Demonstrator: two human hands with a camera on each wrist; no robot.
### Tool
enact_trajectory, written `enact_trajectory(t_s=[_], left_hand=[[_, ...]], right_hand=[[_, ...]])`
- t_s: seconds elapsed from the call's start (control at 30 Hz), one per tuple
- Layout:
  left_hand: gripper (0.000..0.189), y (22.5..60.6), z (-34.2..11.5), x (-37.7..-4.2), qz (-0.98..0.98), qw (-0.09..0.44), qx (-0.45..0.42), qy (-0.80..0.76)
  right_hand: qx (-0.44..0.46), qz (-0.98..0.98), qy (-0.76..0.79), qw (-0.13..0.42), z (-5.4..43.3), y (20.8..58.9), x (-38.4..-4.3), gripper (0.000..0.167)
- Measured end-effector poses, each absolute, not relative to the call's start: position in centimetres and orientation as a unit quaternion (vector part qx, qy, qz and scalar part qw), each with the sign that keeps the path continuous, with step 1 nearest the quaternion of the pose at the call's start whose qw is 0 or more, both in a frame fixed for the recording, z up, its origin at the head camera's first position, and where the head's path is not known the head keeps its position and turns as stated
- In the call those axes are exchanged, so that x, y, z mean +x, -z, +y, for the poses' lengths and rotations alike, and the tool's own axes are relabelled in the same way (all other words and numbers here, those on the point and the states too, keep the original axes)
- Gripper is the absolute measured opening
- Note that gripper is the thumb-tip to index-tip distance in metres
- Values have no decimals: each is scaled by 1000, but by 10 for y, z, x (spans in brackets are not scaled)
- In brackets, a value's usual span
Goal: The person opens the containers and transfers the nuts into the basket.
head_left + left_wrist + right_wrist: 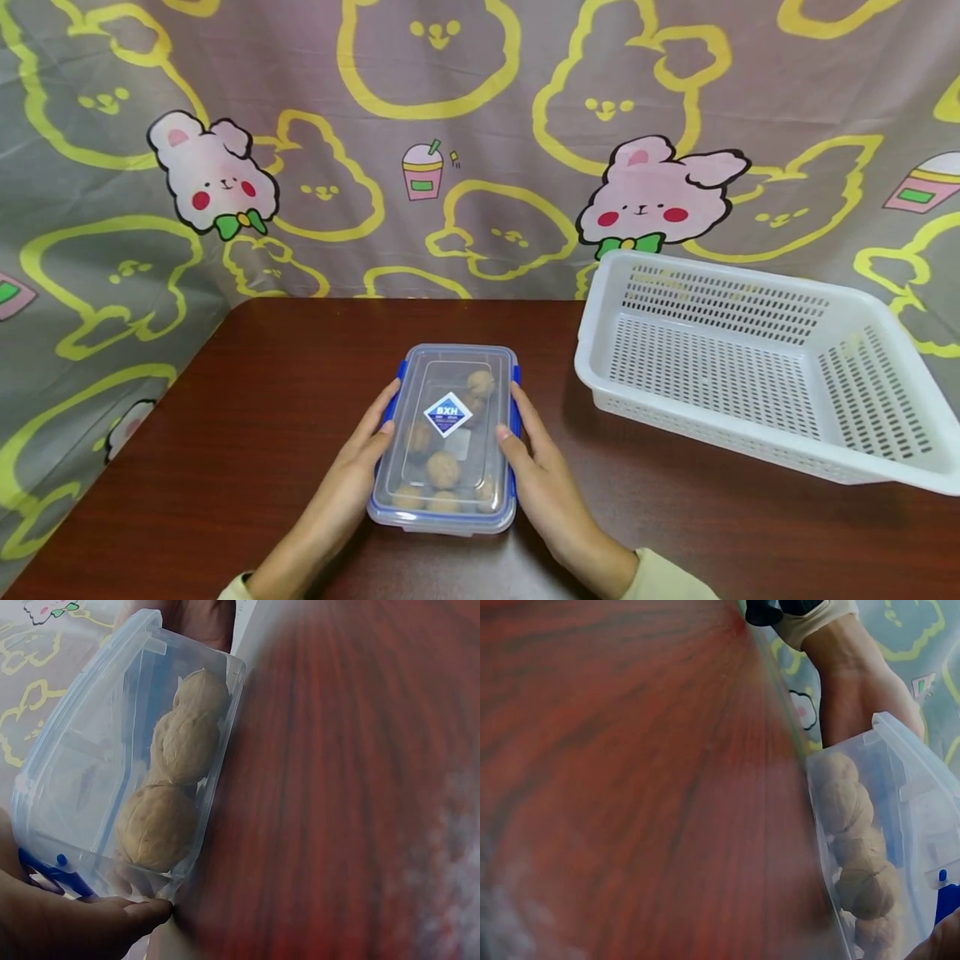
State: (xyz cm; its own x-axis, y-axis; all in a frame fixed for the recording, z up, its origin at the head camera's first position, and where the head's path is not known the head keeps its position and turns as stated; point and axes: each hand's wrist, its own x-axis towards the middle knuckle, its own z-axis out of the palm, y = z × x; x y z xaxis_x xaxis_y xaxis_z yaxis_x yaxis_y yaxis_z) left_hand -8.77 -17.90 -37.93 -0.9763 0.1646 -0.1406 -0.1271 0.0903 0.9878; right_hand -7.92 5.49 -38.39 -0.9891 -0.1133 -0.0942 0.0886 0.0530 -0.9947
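Observation:
A clear plastic food container (pixel 480 454) with blue side clips lies between both hands, low over the brown table. Its lid is on and bears a blue and white diamond label (pixel 447 414). Several walnuts (pixel 157 825) show through its clear walls. My left hand (pixel 348 475) grips the left long side, thumb at the lid's edge and fingers along the clip. On the opposite side my right hand (pixel 551 487) holds it the same way, thumb on the lid. In the right wrist view, walnuts (pixel 866 889) line the near end of the container.
A white perforated plastic basket (pixel 588 358) stands on the right of the dark brown table (pixel 262 400), beyond my right hand. Behind the table hangs a curtain (pixel 300 75) printed with yellow outlines and rabbits.

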Motion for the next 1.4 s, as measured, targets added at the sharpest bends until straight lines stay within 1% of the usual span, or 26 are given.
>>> enact_trajectory(t_s=[0.5,0.93,1.4], left_hand=[[50,380,-178,-88,728,105,24,-677],[50,381,-175,-88,738,92,19,-669],[49,379,-174,-86,744,87,15,-663]], right_hand=[[-25,720,691,49,52,390,-81,54],[-34,699,711,60,51,390,-79,54],[-26,695,716,55,49,390,-78,52]])
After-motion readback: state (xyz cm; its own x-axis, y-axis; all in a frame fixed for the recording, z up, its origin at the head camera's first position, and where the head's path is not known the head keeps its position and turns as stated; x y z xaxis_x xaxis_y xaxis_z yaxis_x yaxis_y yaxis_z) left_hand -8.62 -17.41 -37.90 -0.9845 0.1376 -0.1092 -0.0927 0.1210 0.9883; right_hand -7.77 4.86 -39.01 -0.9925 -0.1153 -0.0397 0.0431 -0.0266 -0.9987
